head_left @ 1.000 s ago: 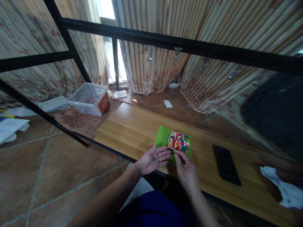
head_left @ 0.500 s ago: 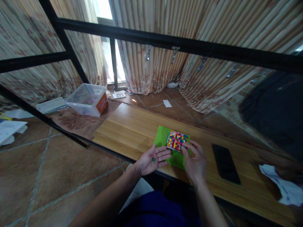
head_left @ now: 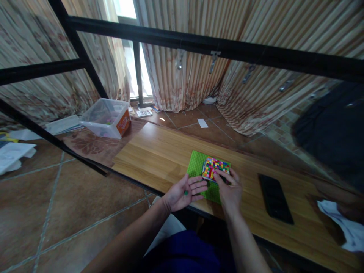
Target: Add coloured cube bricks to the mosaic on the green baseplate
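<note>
The right hand [head_left: 231, 189] rests palm down on one green baseplate [head_left: 196, 168], its fingertips pressing the near edge of one block of coloured bricks [head_left: 216, 168] that sits on the plate's far right part; whether the fingers pinch a single brick there cannot be told. The left hand [head_left: 182, 193] lies open, palm up, just left of it at the near edge of the table [head_left: 153, 153], with one small green brick [head_left: 185, 193] loose in the palm and its fingertips touching the baseplate's near left corner. The baseplate lies near the table's front edge, about midway along it. One black phone [head_left: 275, 198] lies flat to the right of the plate, well apart from it. One white cloth [head_left: 345, 225] is crumpled at the table's right end. On the floor beyond the table's left end stands one clear plastic box [head_left: 106, 117] with an orange label, and papers [head_left: 13, 153] lie further left.
</note>
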Demonstrator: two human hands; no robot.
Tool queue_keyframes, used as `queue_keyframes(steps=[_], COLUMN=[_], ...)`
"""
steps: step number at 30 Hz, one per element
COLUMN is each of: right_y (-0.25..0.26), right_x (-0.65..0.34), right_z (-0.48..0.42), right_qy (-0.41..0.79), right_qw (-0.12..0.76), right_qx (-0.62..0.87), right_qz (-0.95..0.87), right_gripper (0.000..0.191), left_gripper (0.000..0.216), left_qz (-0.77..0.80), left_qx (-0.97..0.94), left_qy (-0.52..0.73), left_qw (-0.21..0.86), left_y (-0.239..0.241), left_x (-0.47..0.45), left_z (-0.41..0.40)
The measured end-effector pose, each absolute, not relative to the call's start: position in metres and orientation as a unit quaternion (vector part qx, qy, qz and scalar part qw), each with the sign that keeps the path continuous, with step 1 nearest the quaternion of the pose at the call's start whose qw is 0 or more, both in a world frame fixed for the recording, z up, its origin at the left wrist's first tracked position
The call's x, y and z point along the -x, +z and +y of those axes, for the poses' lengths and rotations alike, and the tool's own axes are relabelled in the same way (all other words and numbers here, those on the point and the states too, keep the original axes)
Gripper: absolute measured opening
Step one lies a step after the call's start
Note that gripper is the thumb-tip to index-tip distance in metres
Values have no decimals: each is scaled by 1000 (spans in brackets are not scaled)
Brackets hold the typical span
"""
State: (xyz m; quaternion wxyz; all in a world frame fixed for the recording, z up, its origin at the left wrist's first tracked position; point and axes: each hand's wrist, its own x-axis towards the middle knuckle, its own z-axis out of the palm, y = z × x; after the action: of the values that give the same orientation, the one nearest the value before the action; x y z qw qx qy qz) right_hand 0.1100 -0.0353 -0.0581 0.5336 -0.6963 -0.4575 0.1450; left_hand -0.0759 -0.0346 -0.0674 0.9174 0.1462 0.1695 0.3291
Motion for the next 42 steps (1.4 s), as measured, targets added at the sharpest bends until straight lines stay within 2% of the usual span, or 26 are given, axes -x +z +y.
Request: queue_keyframes(steps=[5, 25, 30, 34, 40, 42], right_y=[-69, -69, -65, -59, -44, -41], right_x=[-110, -110, -108, -105, -83, -72], right_z=[-31, -28, -33, -49, -87, -95], right_qy=[212, 243, 221, 144, 45, 50], right_qw=[585, 592, 588, 575, 489, 462], right_qx=[672, 663, 668, 687, 687, 668], right_qz=[-401, -388, -399, -421, -535, -581], right_gripper=[34, 36, 38, 34, 24, 22], left_gripper=[52, 53, 55, 55, 58, 58], left_qz=[165, 185, 184, 176, 172, 168], left_qx=[-149, -134, -131, -127, -114, -112], left_qy=[327, 331, 333, 339, 340, 338], left_qw=[918, 915, 915, 915, 918, 919], left_y=[-69, -67, -68, -68, -67, -67], left_x=[76, 75, 75, 75, 74, 75], left_z=[-34, -34, -34, -34, -33, -34])
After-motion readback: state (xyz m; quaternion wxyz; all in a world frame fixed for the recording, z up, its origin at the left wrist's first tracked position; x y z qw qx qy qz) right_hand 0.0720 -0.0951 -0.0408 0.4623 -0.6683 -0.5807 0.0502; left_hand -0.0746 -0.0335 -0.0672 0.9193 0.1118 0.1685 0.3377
